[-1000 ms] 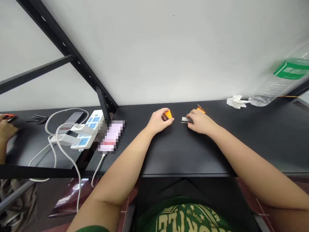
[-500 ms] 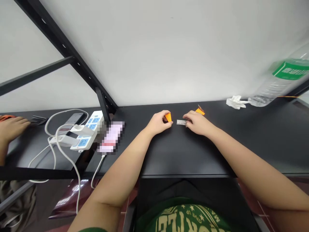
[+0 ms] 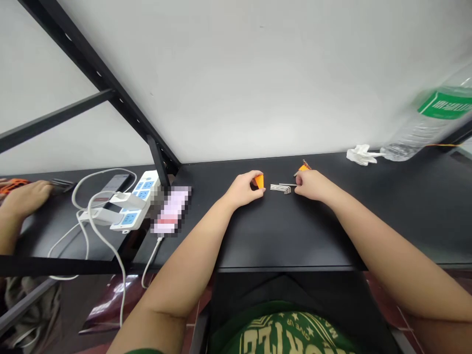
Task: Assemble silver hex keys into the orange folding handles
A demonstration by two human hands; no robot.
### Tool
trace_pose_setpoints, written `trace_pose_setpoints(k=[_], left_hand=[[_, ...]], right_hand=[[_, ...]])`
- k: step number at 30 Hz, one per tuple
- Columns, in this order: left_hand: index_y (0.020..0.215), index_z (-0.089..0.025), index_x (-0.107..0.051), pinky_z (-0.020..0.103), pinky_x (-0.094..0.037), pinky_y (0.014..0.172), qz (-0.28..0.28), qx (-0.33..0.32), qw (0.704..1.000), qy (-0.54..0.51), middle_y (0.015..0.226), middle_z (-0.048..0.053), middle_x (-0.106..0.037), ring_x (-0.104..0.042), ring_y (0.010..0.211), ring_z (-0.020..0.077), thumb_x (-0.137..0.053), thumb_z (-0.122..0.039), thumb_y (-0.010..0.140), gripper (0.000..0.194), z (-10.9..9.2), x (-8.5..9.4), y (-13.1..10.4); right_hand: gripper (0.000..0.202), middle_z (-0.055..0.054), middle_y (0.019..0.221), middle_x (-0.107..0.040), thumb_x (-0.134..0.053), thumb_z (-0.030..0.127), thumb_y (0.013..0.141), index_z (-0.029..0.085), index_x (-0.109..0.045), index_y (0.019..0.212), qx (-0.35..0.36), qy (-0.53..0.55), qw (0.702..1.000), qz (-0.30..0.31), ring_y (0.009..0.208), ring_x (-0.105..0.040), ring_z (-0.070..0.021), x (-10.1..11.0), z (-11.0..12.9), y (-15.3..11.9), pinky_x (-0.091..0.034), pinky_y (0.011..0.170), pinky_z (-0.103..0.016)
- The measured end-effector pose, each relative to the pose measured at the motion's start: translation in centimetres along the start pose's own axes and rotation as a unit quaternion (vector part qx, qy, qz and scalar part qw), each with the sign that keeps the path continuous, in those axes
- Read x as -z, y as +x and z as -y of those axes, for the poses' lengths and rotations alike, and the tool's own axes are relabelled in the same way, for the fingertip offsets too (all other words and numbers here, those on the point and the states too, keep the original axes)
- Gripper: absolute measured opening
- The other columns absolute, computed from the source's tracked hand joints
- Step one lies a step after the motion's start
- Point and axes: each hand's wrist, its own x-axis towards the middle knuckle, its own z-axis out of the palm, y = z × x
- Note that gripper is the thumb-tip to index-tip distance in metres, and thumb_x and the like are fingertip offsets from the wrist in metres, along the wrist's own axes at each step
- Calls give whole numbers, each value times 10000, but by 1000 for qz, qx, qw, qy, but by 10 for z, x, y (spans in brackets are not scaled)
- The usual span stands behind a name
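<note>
Head view: both forearms stretch forward onto the black bench (image 3: 280, 236). The left hand (image 3: 243, 191) is curled, fingers pinching an orange holder (image 3: 259, 181). The right hand (image 3: 311, 186) rests knuckles up, fingertips pressed together on one key of the hex keys (image 3: 280, 188), which lie between the hands with their long axes left-right.

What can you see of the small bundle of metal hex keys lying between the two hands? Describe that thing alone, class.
The hex keys are a few thin, silvery metal rods, lying flat and side by side on the black table. Their long shafts run left to right; short bent ends seem to show at the right, though they are too small to count. They lie between the left hand, which holds an orange holder, and the right hand, whose fingertips meet their right end.
</note>
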Motion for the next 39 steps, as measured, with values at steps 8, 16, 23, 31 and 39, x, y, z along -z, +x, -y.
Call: trace_pose_setpoints(k=[8, 16, 23, 31, 39], left_hand=[[1210, -188, -686, 334, -574, 915, -4, 1, 999, -41, 1059, 44, -745, -697, 920, 187, -766, -294, 756, 472, 1, -2, 0], [1210, -164, -683, 378, -560, 973, 34, 4, 989, -146, 1085, 80, -747, -701, 964, 200, -783, -291, 765, 473, -9, -5, -1], [1213, -157, -670, 394, -556, 977, 47, 14, 967, -252, 1098, 112, -754, -713, 981, 205, -794, -297, 796, 457, -7, -7, 0], [1202, -155, -696, 411, -556, 987, 80, 12, 974, -211, 1101, 115, -749, -711, 992, 224, -811, -304, 780, 462, -18, -1, -5], [1176, -161, -700, 418, -565, 986, 81, 28, 949, -302, 1073, 119, -760, -728, 988, 229, -851, -362, 760, 486, -21, -2, -5]], right_hand=[[199, -40, 942, -719, -577, 242, 927, 199, -751, 1015, 98, 239, 961, -101, 568, -619, -126, 12, 5, -11, -558, 664, -300], [259, -74, 990, -726, -526, 208, 968, 216, -785, 978, 249, 178, 931, -200, 825, -676, -187, 13, 22, -22, -553, 793, -333], [302, -84, 1032, -716, -492, 192, 984, 217, -791, 1018, 265, 130, 933, -207, 882, -676, -190, 19, 15, -24, -537, 796, -317], [330, -89, 1112, -688, -455, 208, 1021, 243, -775, 1094, 276, 62, 937, -203, 935, -662, -187, 21, 15, -29, -516, 853, -321], [352, -93, 1093, -674, -445, 208, 1014, 246, -784, 1100, 281, 49, 935, -212, 878, -631, -183, 26, 15, -33, -507, 753, -297]])
